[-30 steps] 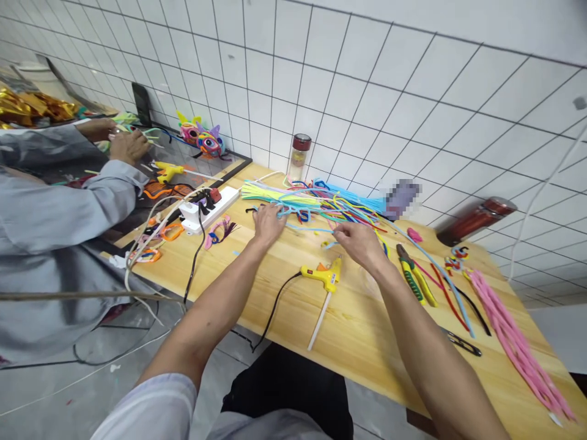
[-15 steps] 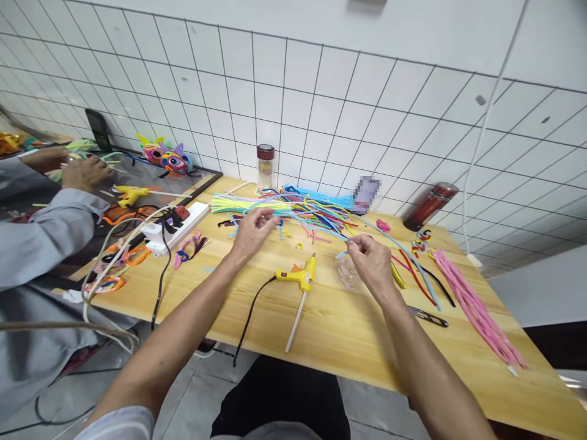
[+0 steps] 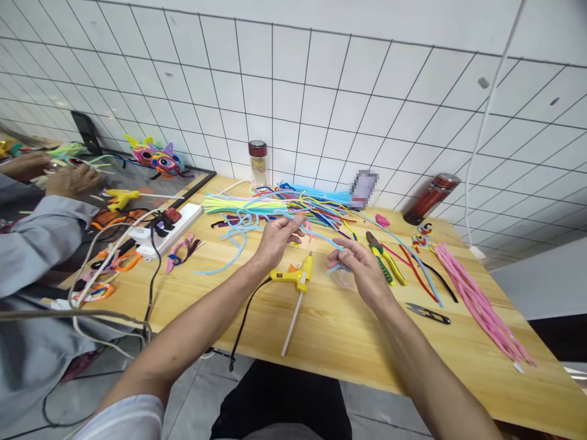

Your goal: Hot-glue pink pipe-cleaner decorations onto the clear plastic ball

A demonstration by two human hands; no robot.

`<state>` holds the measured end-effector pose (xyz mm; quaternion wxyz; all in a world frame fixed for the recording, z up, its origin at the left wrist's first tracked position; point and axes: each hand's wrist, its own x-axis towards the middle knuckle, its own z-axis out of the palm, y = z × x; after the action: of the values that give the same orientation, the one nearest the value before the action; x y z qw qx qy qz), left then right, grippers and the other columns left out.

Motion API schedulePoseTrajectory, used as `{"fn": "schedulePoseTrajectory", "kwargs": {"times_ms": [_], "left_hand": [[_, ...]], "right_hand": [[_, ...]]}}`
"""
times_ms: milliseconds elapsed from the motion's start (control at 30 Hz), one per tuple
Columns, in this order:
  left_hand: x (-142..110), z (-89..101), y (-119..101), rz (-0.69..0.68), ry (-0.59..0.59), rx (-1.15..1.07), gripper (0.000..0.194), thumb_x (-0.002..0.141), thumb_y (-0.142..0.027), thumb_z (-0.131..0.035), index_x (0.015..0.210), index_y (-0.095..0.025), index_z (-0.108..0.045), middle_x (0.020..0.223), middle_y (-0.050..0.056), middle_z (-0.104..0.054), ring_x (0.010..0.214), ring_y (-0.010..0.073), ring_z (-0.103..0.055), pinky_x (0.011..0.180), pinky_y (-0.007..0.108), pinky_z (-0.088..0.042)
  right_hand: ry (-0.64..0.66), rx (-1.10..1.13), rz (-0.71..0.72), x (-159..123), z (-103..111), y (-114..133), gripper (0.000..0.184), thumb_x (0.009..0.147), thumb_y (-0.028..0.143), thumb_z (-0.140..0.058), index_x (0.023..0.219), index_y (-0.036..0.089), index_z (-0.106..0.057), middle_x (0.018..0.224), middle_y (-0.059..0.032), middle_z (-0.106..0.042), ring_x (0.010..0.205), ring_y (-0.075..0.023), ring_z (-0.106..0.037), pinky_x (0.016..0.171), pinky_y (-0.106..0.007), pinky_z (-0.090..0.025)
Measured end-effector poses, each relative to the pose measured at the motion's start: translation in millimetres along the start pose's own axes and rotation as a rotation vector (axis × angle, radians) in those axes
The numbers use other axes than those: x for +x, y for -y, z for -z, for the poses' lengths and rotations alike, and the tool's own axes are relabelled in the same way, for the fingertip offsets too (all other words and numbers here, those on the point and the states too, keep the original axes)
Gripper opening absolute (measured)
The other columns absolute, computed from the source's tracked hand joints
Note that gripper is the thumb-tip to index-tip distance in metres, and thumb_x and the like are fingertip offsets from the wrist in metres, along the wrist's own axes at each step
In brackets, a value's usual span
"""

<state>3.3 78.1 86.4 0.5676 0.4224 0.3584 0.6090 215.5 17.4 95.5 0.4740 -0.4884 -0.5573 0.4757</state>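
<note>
A light blue pipe cleaner (image 3: 321, 233) stretches between my two hands above the table. My left hand (image 3: 277, 241) pinches it with thumb and fingers. At its other end my right hand (image 3: 363, 269) has its fingers closed on it, and a short blue end shows below the fingertips. To the left of my left hand lies a curled blue pipe cleaner shape (image 3: 238, 235); whether it joins the held strand I cannot tell. Just below and between the hands lies a yellow glue gun (image 3: 300, 275) with a white glue stick. A clear plastic piece (image 3: 343, 279) is partly hidden under my right hand.
Bundled pipe cleaners (image 3: 247, 205), a glass bottle (image 3: 258, 164) and a red flask (image 3: 431, 198) stand or lie at the back. Pliers (image 3: 380, 260), snips (image 3: 428, 313) and pink pipe cleaners (image 3: 481, 305) lie right. A power strip (image 3: 172, 229) and a co-worker's hands (image 3: 68, 177) are left.
My left hand has moved right, closer to my right hand, and the curled blue pipe cleaner now shows behind it. My right hand has shifted slightly down and left, and the pliers are more visible.
</note>
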Motion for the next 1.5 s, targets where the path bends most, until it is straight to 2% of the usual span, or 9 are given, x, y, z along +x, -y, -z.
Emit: {"fn": "schedulePoseTrajectory", "kwargs": {"times_ms": [100, 200, 433, 800, 1000, 1167, 1333, 1433, 1500], "left_hand": [[-0.1, 1.6, 5.8, 0.061, -0.022, -0.131, 0.044, 0.066, -0.048, -0.097, 0.083, -0.013, -0.077, 0.068, 0.0, -0.068, 0.06, 0.0087, -0.061, 0.055, 0.02, -0.05], [1.5, 5.4, 8.3, 0.14, -0.059, -0.268, 0.036, 0.072, -0.039, -0.096, 0.089, -0.013, -0.076, 0.073, 0.0, -0.07, 0.061, 0.0077, -0.065, 0.053, 0.018, -0.05], [3.6, 10.2, 9.4, 0.274, -0.109, -0.415, 0.022, 0.089, -0.03, -0.085, 0.09, -0.013, -0.072, 0.067, -0.003, -0.067, 0.06, 0.0055, -0.068, 0.065, 0.016, -0.059], [-2.9, 15.0, 18.2, 0.179, 0.098, -0.165, 0.054, 0.055, -0.05, -0.102, 0.081, -0.013, -0.072, 0.092, 0.006, -0.077, 0.072, 0.013, -0.071, 0.064, 0.026, -0.058], [-5.1, 8.5, 27.1, 0.099, -0.017, -0.046, 0.058, 0.055, -0.061, -0.097, 0.075, -0.013, -0.073, 0.067, 0.003, -0.071, 0.061, 0.0134, -0.068, 0.064, 0.029, -0.058], [-2.3, 10.5, 24.3, 0.124, -0.035, -0.109, 0.059, 0.052, -0.059, -0.099, 0.076, -0.014, -0.071, 0.068, 0.001, -0.07, 0.058, 0.0097, -0.064, 0.059, 0.024, -0.056], [-2.8, 14.8, 16.8, 0.072, -0.062, -0.147, 0.058, 0.055, -0.059, -0.098, 0.082, -0.016, -0.071, 0.076, 0.0, -0.072, 0.064, 0.0096, -0.066, 0.06, 0.023, -0.058], [-10.0, 8.6, 19.7, 0.068, -0.052, -0.095, 0.054, 0.061, -0.06, -0.095, 0.082, -0.016, -0.072, 0.078, 0.002, -0.072, 0.071, 0.0122, -0.069, 0.065, 0.025, -0.059], [-16.2, 3.0, 23.2, 0.056, -0.041, -0.057, 0.051, 0.065, -0.061, -0.092, 0.082, -0.017, -0.075, 0.079, 0.003, -0.073, 0.075, 0.0141, -0.07, 0.067, 0.026, -0.059]], "right_hand": [[0.085, 0.112, -0.123, 1.4, -2.7, -1.2, 0.055, 0.08, 0.05, -0.074, 0.124, 0.017, -0.073, 0.068, 0.0045, -0.059, 0.052, -0.0118, -0.053, 0.055, -0.027, -0.041], [0.094, -0.033, -0.11, -1.8, -4.2, -5.8, 0.051, 0.088, 0.055, -0.068, 0.118, 0.016, -0.079, 0.059, 0.0071, -0.041, 0.05, -0.01, -0.034, 0.049, -0.026, -0.024], [0.089, -0.434, 0.196, -8.5, -13.2, -20.9, 0.043, 0.099, 0.054, -0.056, 0.095, 0.021, -0.083, 0.065, -0.0003, -0.052, 0.067, -0.0166, -0.05, 0.066, -0.03, -0.042], [0.173, -0.137, -0.073, -10.0, -4.4, -31.8, 0.056, 0.092, 0.066, -0.064, 0.108, 0.015, -0.078, 0.062, 0.006, -0.038, 0.053, -0.0104, -0.031, 0.049, -0.026, -0.021], [0.33, 0.009, -0.16, -18.6, -14.5, -30.4, 0.063, 0.09, 0.072, -0.063, 0.108, 0.013, -0.077, 0.057, 0.0088, -0.03, 0.052, -0.0096, -0.025, 0.049, -0.026, -0.019], [0.383, -0.051, -0.139, -21.4, -17.2, -32.1, 0.064, 0.093, 0.073, -0.059, 0.106, 0.014, -0.078, 0.056, 0.0088, -0.029, 0.051, -0.0096, -0.025, 0.049, -0.026, -0.019], [0.311, -0.308, -0.008, -12.6, 1.2, -21.8, 0.053, 0.098, 0.063, -0.057, 0.107, 0.016, -0.08, 0.061, 0.0028, -0.05, 0.056, -0.0137, -0.047, 0.053, -0.027, -0.037], [0.184, -0.533, 0.123, -13.3, 5.8, -6.8, 0.041, 0.095, 0.054, -0.064, 0.115, 0.022, -0.079, 0.089, -0.0058, -0.076, 0.084, -0.0214, -0.069, 0.072, -0.032, -0.051], [0.151, -0.602, 0.153, -15.5, 1.9, 3.2, 0.041, 0.094, 0.051, -0.067, 0.123, 0.023, -0.076, 0.105, -0.0081, -0.081, 0.098, -0.0246, -0.074, 0.08, -0.035, -0.054]]}}
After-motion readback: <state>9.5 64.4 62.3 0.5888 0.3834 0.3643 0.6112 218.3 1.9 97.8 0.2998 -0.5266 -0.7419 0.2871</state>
